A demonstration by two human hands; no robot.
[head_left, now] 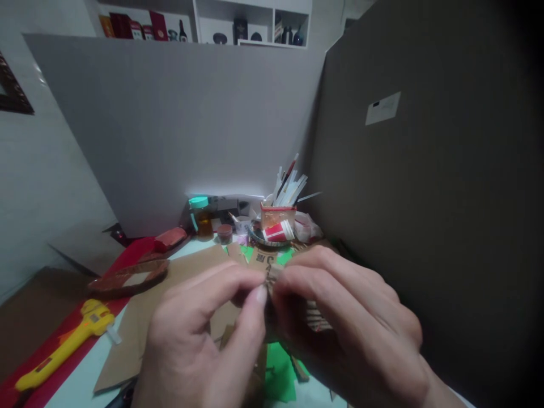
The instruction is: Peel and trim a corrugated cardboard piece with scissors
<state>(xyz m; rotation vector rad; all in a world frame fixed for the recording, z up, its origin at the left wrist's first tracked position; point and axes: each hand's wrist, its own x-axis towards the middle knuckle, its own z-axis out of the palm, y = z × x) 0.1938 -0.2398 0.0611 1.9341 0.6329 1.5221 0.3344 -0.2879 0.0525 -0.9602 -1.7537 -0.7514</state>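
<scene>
Close in front of me, my left hand (pixel 208 328) pinches a small piece of brown cardboard (pixel 273 274) between thumb and forefinger. The fingertips of my right hand (pixel 348 317) are closed on the same piece from the other side, almost touching the left fingertips. Below the right fingers shows ridged corrugated cardboard (pixel 318 317), partly covered by that hand; whether it joins the pinched piece I cannot tell. Green sheets (pixel 280 374) and a brown cardboard strip with printed characters (pixel 264 259) lie beneath and behind the hands.
A yellow glue gun (pixel 63 347) lies on red cloth at left, near a flat cardboard sheet (pixel 127 345) and a brown leaf-shaped tray (pixel 100 288). At the back stand a teal-lidded bottle (pixel 204 222), a box of white sticks (pixel 278 217) and a red-and-white cup (pixel 278 231). Grey panels (pixel 204 124) rise behind.
</scene>
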